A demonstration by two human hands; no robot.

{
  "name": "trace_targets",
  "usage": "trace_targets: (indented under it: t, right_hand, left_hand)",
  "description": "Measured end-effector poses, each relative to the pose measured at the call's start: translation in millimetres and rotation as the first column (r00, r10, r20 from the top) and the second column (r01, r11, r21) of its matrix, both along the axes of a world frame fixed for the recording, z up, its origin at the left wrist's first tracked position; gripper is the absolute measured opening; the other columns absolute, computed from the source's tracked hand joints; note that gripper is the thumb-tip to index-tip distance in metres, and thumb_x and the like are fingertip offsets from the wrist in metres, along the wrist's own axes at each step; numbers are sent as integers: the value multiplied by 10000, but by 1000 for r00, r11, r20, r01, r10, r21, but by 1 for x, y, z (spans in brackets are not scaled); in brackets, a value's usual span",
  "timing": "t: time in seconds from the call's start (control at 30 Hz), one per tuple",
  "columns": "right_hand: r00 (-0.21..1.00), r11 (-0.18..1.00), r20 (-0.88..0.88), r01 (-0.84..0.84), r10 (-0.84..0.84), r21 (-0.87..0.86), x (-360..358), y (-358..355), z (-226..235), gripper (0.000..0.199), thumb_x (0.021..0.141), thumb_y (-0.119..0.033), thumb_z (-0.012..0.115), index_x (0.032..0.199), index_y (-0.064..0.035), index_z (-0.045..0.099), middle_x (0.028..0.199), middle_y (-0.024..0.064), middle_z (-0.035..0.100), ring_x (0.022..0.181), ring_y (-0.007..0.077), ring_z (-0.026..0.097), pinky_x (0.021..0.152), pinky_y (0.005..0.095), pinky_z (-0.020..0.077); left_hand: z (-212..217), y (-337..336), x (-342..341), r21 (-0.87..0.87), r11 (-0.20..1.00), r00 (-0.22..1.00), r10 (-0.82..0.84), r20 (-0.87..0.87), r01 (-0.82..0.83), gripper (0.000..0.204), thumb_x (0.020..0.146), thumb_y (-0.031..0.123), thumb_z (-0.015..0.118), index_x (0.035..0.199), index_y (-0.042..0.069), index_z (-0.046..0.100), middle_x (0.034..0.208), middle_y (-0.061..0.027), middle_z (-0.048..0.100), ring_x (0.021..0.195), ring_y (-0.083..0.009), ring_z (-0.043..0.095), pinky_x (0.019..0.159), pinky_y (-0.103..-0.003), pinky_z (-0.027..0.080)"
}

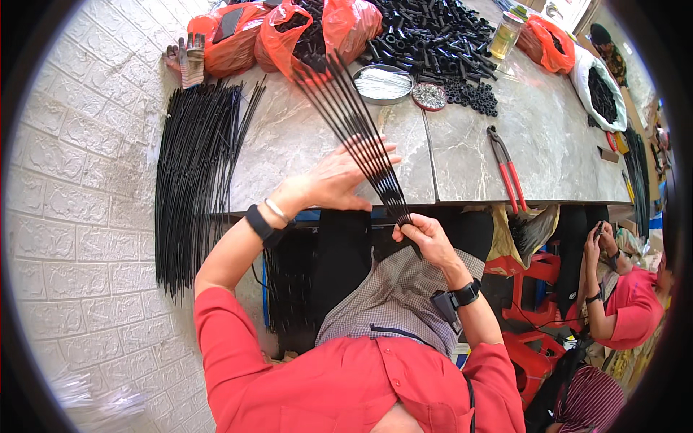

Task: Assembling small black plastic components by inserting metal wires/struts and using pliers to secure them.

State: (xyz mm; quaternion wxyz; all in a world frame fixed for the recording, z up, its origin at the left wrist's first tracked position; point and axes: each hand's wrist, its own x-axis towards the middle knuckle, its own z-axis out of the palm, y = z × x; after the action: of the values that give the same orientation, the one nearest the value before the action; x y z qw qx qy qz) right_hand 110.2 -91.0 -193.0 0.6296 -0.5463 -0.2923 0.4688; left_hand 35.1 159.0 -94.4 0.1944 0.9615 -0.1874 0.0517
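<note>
My right hand pinches the near end of a fan of several thin black rods, held just past the table's front edge. These rods spread up and away over the grey marble-look table. My left hand lies flat against the middle of the fan, fingers spread. A large bundle of the same black rods lies along the table's left side and hangs over its edge.
Red-handled pliers, a metal bowl of white ties, a small dish, a heap of black tubular parts, red bags, gloves and a jar sit on the table. Another person sits at right.
</note>
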Motion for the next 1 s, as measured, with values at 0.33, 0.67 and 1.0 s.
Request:
trace_targets:
  t: [0.33,0.67,1.0]
  right_hand:
    - [974,985,227,46,-7,-167,-9,10,-57,180,929,-104,544,1027,-1,654,853,27,661,812,85,575,760,237,458]
    - [929,980,336,188,-158,-59,-2,10,-96,220,928,-146,567,1068,15,622,835,67,646,759,105,550,676,280,450]
    - [938,991,336,110,-80,-71,-1,29,-88,240,940,-194,563,1004,30,621,916,124,650,842,164,594,737,312,471]
  left_hand:
    - [-49,-41,-24,-205,973,994,101,-45,-108,601,748,487,735,1216,144,578,1414,-68,417,1401,-287,270,1127,-542,104]
    - [-49,-52,-5,-200,980,1000,16,-22,-20,312,825,415,675,1008,164,699,1413,-97,420,1387,-315,283,1131,-555,162]
    - [-60,-39,-4,-90,994,998,-69,-16,67,275,881,275,605,1143,197,639,1426,-28,445,1372,-260,333,1128,-520,224]
